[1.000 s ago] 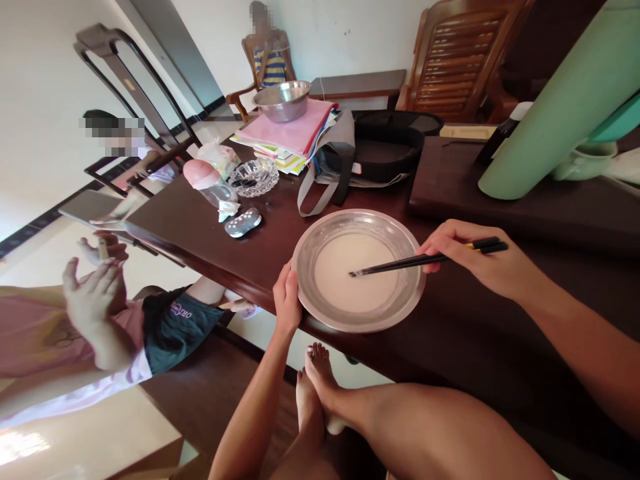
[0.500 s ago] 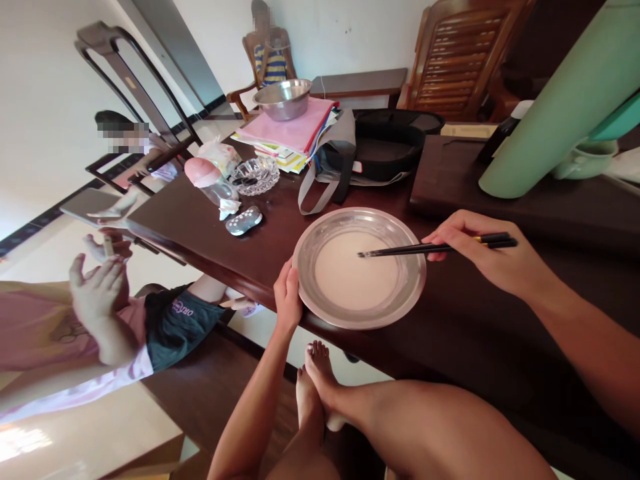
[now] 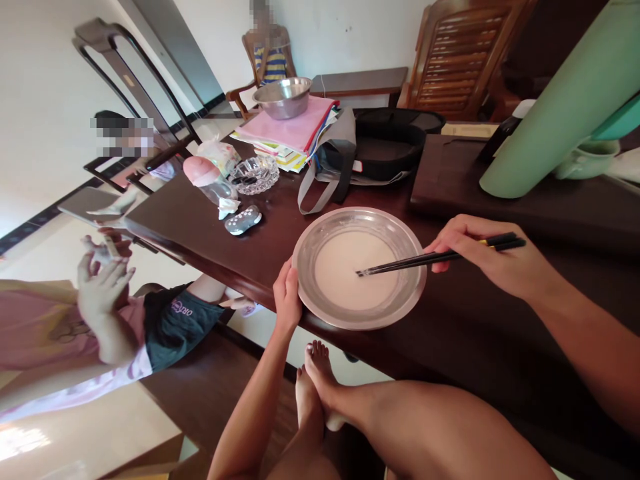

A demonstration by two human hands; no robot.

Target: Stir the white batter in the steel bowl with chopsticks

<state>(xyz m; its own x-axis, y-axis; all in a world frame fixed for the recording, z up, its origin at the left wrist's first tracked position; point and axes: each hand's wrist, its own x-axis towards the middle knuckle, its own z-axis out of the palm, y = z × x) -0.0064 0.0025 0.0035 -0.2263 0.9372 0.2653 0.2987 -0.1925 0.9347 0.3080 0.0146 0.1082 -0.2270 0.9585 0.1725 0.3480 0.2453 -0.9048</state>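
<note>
Chopsticks (image 3: 407,263), black with a bit of gold, are held tight in the right hand (image 3: 463,250). The fingers are closed around them, and the fat ends stick out past the hand on the right. The thin tips point left, away from the grip, and sit close together at the middle of the milky liquid (image 3: 343,257). I can't tell how deep they go. The liquid is in a wide metal basin (image 3: 306,290) at the edge of the dark wooden table (image 3: 200,243). The right hand is just beside the basin's right rim. The left hand (image 3: 287,297) is closed on the left rim; some of its fingers are hidden. Behind the basin is a gray bag (image 3: 340,150) with a strap. Off to the left is a glass ashtray (image 3: 263,175). Farther back, a metal bowl (image 3: 285,101) sits on a pink folder (image 3: 290,130).
</note>
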